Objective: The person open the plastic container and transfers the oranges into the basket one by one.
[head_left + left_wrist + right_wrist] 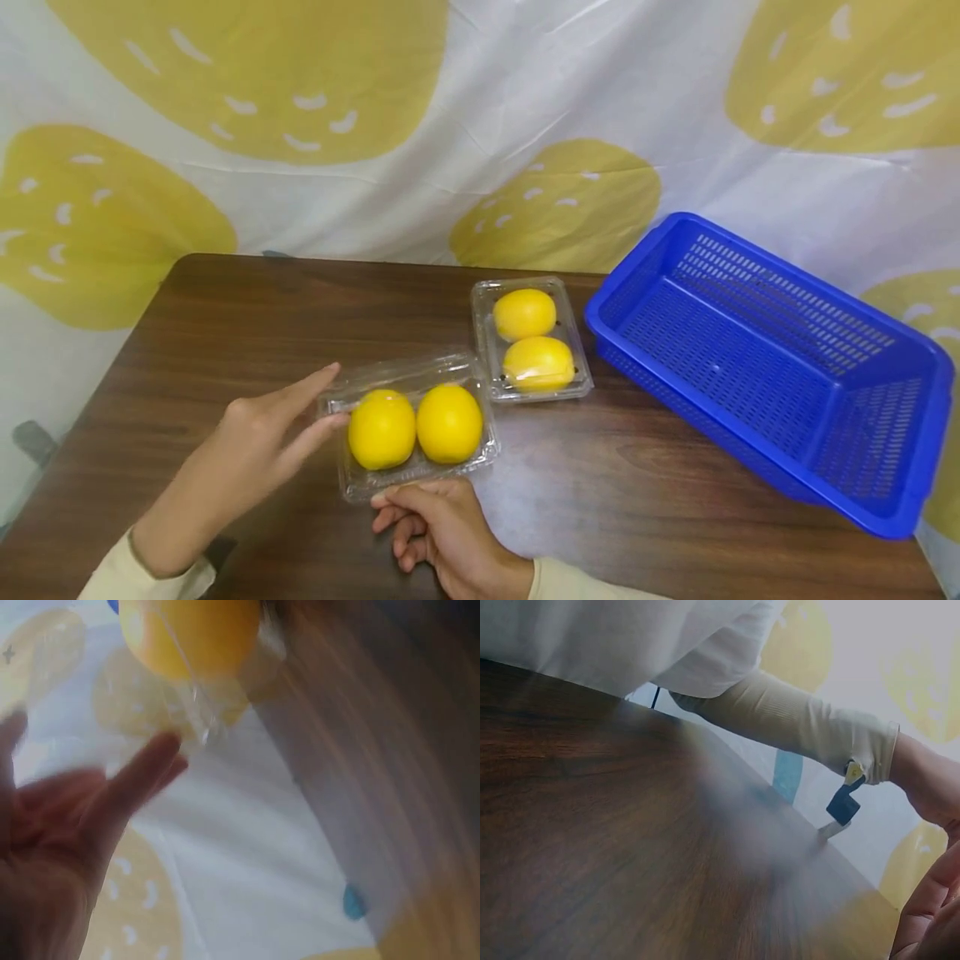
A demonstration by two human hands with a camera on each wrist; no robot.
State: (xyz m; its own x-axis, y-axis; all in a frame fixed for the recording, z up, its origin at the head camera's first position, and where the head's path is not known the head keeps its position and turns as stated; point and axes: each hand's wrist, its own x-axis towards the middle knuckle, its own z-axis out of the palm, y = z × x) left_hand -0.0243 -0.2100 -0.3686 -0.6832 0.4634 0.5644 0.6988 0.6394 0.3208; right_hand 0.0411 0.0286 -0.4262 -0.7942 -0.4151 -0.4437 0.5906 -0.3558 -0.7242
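A clear plastic clamshell box with two round yellow fruits lies near the middle of the table. My left hand is at its left side, fingers extended and fingertips right at the box's edge. In the left wrist view, that hand shows spread fingers below one yellow fruit. My right hand is at the front edge, where thumb and forefinger pinch the rim and the other fingers curl under. Only part of the right hand appears in the right wrist view.
A second clear box with two yellow fruits stands just behind, to the right. Further right is a blue perforated plastic basket. The dark wooden table ends at a white curtain with yellow prints.
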